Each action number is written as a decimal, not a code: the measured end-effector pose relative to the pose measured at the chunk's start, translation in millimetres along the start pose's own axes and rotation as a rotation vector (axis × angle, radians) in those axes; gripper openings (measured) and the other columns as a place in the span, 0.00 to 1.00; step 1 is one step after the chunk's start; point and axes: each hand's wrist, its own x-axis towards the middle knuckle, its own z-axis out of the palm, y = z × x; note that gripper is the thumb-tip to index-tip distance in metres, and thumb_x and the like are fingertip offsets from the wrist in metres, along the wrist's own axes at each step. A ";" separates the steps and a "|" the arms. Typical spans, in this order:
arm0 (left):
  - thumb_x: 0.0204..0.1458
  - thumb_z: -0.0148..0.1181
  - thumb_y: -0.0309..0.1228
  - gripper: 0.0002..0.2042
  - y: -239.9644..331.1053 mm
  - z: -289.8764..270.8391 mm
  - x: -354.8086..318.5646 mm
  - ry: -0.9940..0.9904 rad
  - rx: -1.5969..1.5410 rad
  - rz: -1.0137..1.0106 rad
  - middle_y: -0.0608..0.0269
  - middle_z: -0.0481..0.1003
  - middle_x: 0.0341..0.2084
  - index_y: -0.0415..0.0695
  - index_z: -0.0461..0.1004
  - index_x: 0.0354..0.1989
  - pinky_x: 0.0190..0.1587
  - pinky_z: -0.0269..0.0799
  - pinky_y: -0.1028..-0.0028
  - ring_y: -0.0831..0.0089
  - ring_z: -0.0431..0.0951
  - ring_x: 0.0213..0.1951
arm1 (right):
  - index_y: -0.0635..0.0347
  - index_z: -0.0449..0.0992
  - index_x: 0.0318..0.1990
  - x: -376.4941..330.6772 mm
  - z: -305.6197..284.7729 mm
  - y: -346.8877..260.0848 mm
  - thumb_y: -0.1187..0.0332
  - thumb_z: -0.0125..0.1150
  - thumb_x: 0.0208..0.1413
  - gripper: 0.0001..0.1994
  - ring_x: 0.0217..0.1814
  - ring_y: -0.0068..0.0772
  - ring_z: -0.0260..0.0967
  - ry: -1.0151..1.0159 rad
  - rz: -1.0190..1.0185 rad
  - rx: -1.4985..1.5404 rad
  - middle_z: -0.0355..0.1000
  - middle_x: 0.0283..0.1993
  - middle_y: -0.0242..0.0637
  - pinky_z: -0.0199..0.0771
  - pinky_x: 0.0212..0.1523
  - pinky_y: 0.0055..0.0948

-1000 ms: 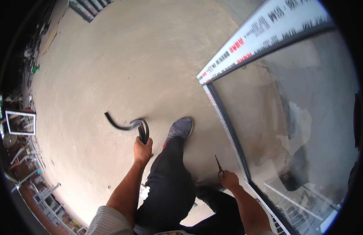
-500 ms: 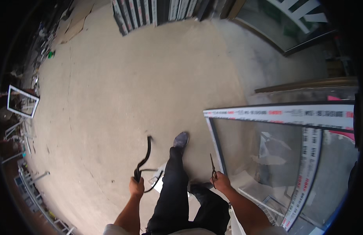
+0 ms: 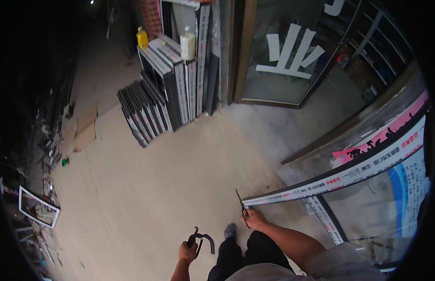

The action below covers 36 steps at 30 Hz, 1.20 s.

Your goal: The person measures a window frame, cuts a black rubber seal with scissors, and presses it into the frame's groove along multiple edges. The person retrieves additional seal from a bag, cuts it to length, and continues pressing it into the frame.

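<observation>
At the lower middle, my left hand (image 3: 185,253) is closed round a bent black rubber strip (image 3: 209,238), whose loose ends curl up and to the right. My right hand (image 3: 255,219) grips a pair of scissors (image 3: 239,198) by the handles, its narrow blades pointing up and away from me. Close beside the scissors is the corner of a large glazed window frame (image 3: 339,179), its bars covered in printed white film. That frame stretches off to the right, past my right forearm.
Ahead, stacked dark frame sections (image 3: 145,112) lean by taller framed panels (image 3: 182,93); a yellow bottle (image 3: 142,38) and a white bottle (image 3: 187,44) stand on top. A glass door (image 3: 278,89) is at the upper right. Flattened cardboard (image 3: 85,127) and a small white frame (image 3: 39,207) are leftward.
My view has tilted up and forward, bringing in the bottles, panels and more of the glass door. The window frame's corner now appears closer to my right hand. Both hands keep their hold.
</observation>
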 end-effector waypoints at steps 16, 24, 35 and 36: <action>0.59 0.60 0.52 0.24 444.3 -90.1 84.7 -0.094 0.539 0.579 0.35 0.81 0.36 0.39 0.72 0.45 0.47 0.76 0.46 0.36 0.81 0.42 | 0.63 0.76 0.24 215.8 -147.6 -0.5 0.67 0.66 0.56 0.12 0.18 0.36 0.73 0.191 0.444 0.623 0.73 0.19 0.39 0.74 0.20 0.39; 0.59 0.63 0.49 0.22 731.3 -85.3 122.8 -0.227 0.678 0.911 0.35 0.81 0.32 0.38 0.72 0.43 0.44 0.77 0.47 0.36 0.82 0.38 | 0.66 0.77 0.32 277.9 -349.8 -48.9 0.65 0.64 0.59 0.11 0.22 0.35 0.78 0.344 0.491 0.883 0.78 0.26 0.43 0.79 0.22 0.33; 0.61 0.62 0.46 0.20 1111.3 41.2 111.5 -0.500 0.945 1.420 0.37 0.80 0.33 0.38 0.70 0.42 0.44 0.75 0.47 0.36 0.80 0.39 | 0.66 0.80 0.34 313.0 -440.6 60.0 0.62 0.66 0.56 0.13 0.28 0.38 0.82 0.738 0.865 0.897 0.80 0.26 0.45 0.84 0.30 0.37; 0.61 0.62 0.46 0.20 1143.2 53.3 116.6 -0.488 0.952 1.497 0.37 0.80 0.32 0.39 0.70 0.42 0.44 0.75 0.47 0.37 0.80 0.39 | 0.68 0.80 0.33 313.2 -449.0 62.2 0.62 0.65 0.56 0.14 0.28 0.39 0.82 0.716 0.926 0.817 0.79 0.26 0.46 0.84 0.30 0.36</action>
